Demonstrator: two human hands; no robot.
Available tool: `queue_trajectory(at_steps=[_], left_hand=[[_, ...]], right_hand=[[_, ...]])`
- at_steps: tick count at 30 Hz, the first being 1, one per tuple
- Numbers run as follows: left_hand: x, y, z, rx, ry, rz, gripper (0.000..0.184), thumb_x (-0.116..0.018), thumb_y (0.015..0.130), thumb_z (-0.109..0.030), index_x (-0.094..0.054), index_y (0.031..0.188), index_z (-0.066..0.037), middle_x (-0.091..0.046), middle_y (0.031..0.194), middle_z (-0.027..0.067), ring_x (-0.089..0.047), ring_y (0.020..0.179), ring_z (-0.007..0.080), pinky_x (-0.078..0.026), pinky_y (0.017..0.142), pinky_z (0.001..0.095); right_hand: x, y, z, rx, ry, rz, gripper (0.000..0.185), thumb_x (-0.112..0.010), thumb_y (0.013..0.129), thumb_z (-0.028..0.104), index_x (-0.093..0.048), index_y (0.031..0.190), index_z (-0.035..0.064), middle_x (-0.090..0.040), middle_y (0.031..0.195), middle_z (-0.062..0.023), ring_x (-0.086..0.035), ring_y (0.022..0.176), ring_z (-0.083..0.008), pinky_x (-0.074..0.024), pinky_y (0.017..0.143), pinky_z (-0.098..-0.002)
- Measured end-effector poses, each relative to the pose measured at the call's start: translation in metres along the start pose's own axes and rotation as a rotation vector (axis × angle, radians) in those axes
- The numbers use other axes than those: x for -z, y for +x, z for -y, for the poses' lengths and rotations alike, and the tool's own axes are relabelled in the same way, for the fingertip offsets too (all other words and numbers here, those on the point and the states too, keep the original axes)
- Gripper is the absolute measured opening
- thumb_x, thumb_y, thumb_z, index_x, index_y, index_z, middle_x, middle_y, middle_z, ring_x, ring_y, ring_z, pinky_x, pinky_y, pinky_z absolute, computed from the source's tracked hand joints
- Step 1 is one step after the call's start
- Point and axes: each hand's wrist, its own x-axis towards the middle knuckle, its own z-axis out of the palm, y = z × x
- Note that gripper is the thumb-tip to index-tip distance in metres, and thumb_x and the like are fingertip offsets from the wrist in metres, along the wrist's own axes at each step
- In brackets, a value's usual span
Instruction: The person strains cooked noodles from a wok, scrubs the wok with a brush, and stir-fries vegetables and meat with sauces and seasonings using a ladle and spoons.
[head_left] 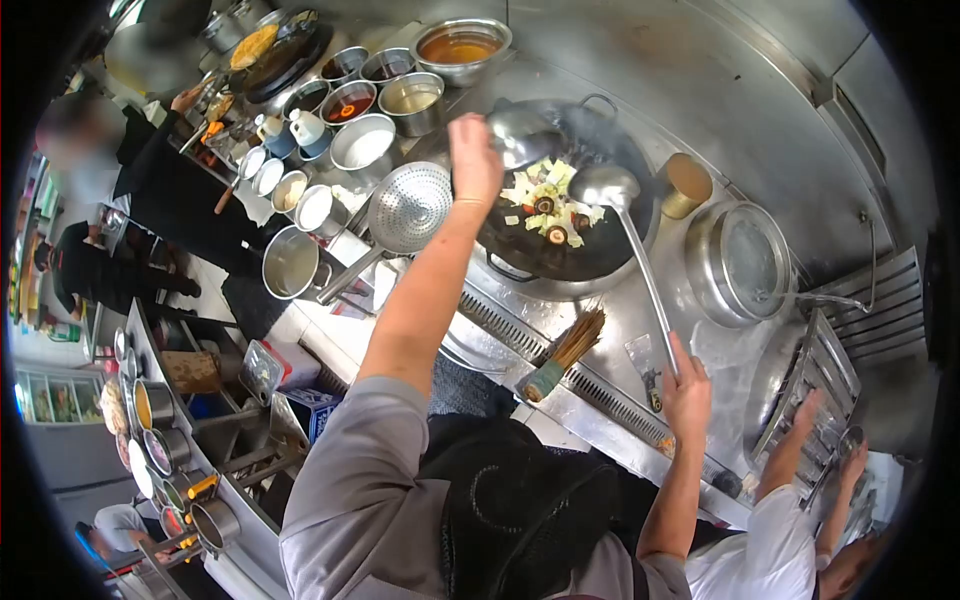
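Observation:
Over the wok's left side, my left hand (474, 165) is closed on the edge of a tilted metal bowl (522, 138). My right hand (686, 392) grips the long handle of a steel ladle (604, 187), whose head hangs above the wok. Inside the large dark wok (600, 250) lie pale cabbage pieces (540, 190) and dark mushroom pieces (557, 235). The fingertips of my left hand are partly hidden, as is the far side of the bowl.
A perforated strainer (410, 207) rests left of the wok, beside several seasoning pots. A bamboo brush (570, 352) lies at the stove's front edge. On the right stand a water-filled pot (750, 260) and a metal can (685, 186). Another person's hands (800, 425) are at lower right.

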Motion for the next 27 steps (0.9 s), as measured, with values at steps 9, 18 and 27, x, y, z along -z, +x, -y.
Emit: queue_trajectory(at_steps=[9,18,27], left_hand=[[0.34,-0.206,0.129,1.059,0.012,-0.595,0.026,-0.061,0.082,-0.007,-0.058,0.107,0.003,-0.061,0.089,0.012,-0.056,0.076,0.0229,-0.048,0.067,0.041],[0.657,-0.48,-0.025,1.133,0.192,-1.659,0.047,-0.064,0.087,-0.032,-0.056,0.111,0.008,-0.063,0.107,0.0213,-0.064,0.094,0.0331,-0.054,0.08,0.0427],[0.672,-0.528,-0.015,1.535,1.148,-1.259,0.061,-0.061,0.09,-0.039,-0.051,0.116,0.015,-0.057,0.115,0.0299,-0.058,0.103,0.039,-0.051,0.088,0.0447]], right_hand=[[-0.084,0.038,0.055,0.028,0.436,0.151,0.054,-0.06,0.093,0.01,-0.045,0.144,0.0056,-0.067,0.105,-0.0218,-0.063,0.074,-0.0284,-0.0512,0.07,-0.0393],[-0.167,0.262,0.336,0.144,1.077,0.426,0.066,-0.062,0.092,0.011,-0.033,0.15,0.0015,-0.055,0.06,-0.0032,-0.05,0.045,-0.0113,-0.0404,0.04,-0.0293],[-0.233,0.394,0.484,0.057,0.773,0.48,0.057,-0.061,0.09,0.006,-0.041,0.142,-0.0015,-0.061,0.066,-0.0087,-0.057,0.049,-0.0172,-0.0473,0.043,-0.0342]])
